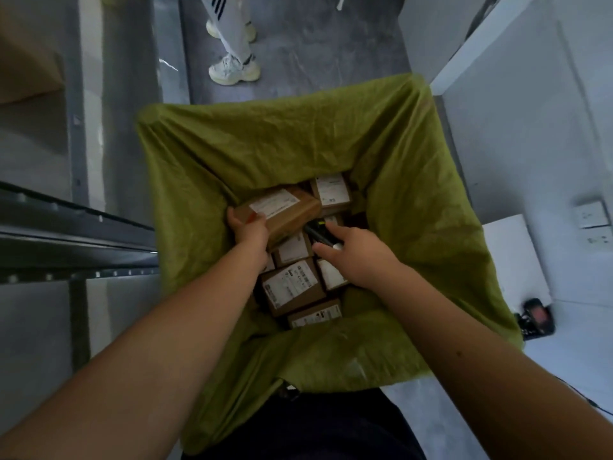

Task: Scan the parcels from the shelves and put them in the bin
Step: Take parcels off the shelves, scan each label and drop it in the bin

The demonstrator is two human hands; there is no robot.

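A bin lined with a green bag (398,200) stands in front of me, and several brown labelled parcels lie at its bottom (292,287). My left hand (247,232) grips the near end of a brown cardboard parcel (285,207) with a white label, held low inside the bin above the others. My right hand (351,252) holds a dark handheld scanner (318,235), which points toward that parcel. Both forearms reach down into the bin.
A metal shelf rack (76,227) runs along the left, with a cardboard box (30,71) higher up. A person's legs and white shoes (234,66) stand beyond the bin. White furniture (517,134) and a dark device (539,315) lie at the right.
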